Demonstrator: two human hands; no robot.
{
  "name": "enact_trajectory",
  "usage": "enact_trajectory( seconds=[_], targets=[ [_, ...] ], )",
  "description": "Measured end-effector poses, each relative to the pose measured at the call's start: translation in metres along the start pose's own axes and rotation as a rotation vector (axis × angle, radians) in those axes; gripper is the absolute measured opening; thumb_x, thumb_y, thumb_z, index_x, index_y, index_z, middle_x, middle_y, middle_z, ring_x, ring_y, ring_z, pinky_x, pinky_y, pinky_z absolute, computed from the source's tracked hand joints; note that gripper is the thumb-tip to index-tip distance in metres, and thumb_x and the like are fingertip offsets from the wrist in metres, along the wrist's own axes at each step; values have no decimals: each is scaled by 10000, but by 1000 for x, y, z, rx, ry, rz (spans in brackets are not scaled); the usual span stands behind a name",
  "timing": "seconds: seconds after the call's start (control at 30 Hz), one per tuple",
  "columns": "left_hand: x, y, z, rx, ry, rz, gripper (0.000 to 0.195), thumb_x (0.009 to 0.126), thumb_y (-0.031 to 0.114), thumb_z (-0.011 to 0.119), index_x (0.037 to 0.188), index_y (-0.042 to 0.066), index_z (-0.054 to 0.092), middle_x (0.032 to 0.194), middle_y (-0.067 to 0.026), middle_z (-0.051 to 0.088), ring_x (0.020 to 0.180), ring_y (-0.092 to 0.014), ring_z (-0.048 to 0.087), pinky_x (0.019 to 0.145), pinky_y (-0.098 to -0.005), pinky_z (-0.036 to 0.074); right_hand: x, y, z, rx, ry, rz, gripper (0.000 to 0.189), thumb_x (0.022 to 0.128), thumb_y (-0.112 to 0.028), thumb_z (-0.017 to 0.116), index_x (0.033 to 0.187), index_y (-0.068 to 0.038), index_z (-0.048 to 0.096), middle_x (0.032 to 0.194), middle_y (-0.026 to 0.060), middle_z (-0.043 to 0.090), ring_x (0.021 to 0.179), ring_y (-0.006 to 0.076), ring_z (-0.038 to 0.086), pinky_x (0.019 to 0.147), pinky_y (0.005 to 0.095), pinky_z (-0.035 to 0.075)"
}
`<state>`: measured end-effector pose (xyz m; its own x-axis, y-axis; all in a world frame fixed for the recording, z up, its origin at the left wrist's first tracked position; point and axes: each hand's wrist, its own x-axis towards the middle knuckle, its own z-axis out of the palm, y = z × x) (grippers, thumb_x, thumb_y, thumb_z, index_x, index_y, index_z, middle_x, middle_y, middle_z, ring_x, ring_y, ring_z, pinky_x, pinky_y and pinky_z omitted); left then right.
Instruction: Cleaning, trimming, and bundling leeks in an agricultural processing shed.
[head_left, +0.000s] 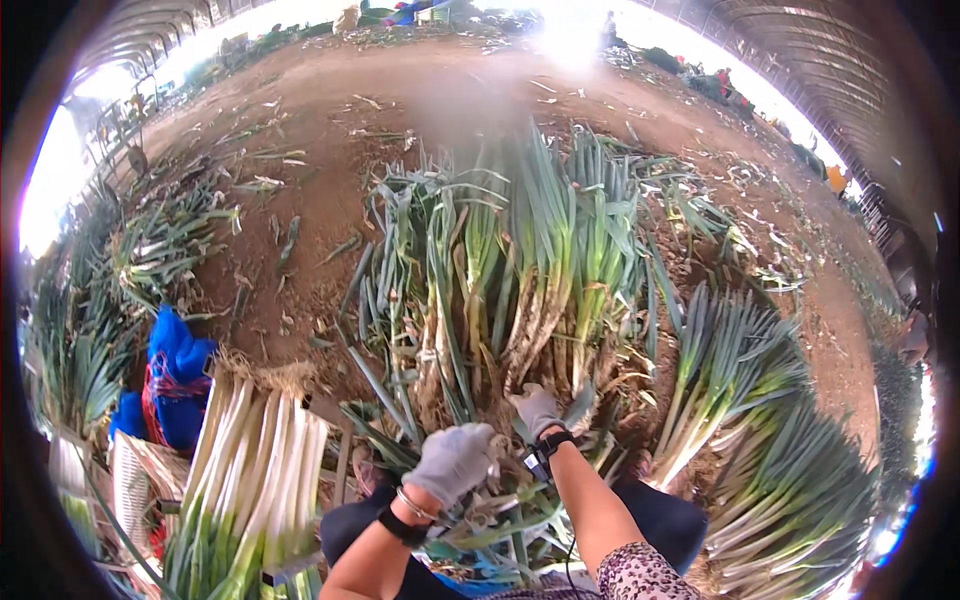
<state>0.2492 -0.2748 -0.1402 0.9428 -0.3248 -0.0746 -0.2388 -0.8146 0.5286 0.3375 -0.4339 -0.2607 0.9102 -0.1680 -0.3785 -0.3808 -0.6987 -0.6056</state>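
Pale work gloves cover both my hands. Low in front of me, my right hand (536, 411) has its fingers around the root end of a soil-stained long green onion (536, 322), which lies with its leaves pointing away. Just to the left, my left hand (454, 459) is curled near the knees; whether anything sits inside its fingers is hidden. Beyond both hands spreads a pile of untrimmed long green onions (600, 232), their roots towards me. Stripped leaves and peelings (517, 517) lie between my legs under the hands.
At left, cleaned white-stalked onions (251, 450) lie in a rack, roots outward, beside a blue bundle (176, 375) with red netting. More onions are heaped at the right (787, 480) and far left (82, 360). Leaf scraps litter the dirt floor (322, 135). A person (609, 28) is far off.
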Motion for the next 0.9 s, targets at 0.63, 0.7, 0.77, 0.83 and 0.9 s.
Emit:
enact_trajectory(
  seconds=[0.63,0.7,0.77,0.83,0.9],
  targets=[
    [13,5,3,-66,-126,-11,221,771,265,473,828,62,537,779,-139,576,773,-322,547,655,-401,430,-41,46,-69,94,-133,-606,223,791,-139,446,935,-75,603,929,135,563,862,272,523,861,325,367],
    [11,2,12,-43,-135,-10,226,762,268,476,817,58,535,766,-145,573,761,-326,547,645,-403,429,-51,41,-67,200,-128,-535,371,757,-254,493,1025,0,524,1033,184,516,950,286,492,892,336,343],
    [10,-3,18,-43,-163,-23,231,754,273,480,806,54,533,756,-150,571,751,-330,548,634,-404,429,-69,16,-72,653,-295,-276,437,776,-291,481,1087,15,467,1078,185,492,992,270,476,876,346,359],
    [14,-2,25,-16,-175,17,224,748,271,486,789,55,533,737,-153,566,741,-334,546,624,-410,428,-74,-4,-83,945,-347,-127,507,794,-328,469,1148,29,409,1123,187,469,1034,254,460,859,356,376],
    [13,-3,29,-26,-158,19,218,742,268,493,771,56,534,718,-155,561,730,-338,544,613,-415,426,-73,-11,-72,1114,-325,-186,417,821,-278,441,1132,1,428,1084,162,495,979,235,499,788,356,433]
  ],
)
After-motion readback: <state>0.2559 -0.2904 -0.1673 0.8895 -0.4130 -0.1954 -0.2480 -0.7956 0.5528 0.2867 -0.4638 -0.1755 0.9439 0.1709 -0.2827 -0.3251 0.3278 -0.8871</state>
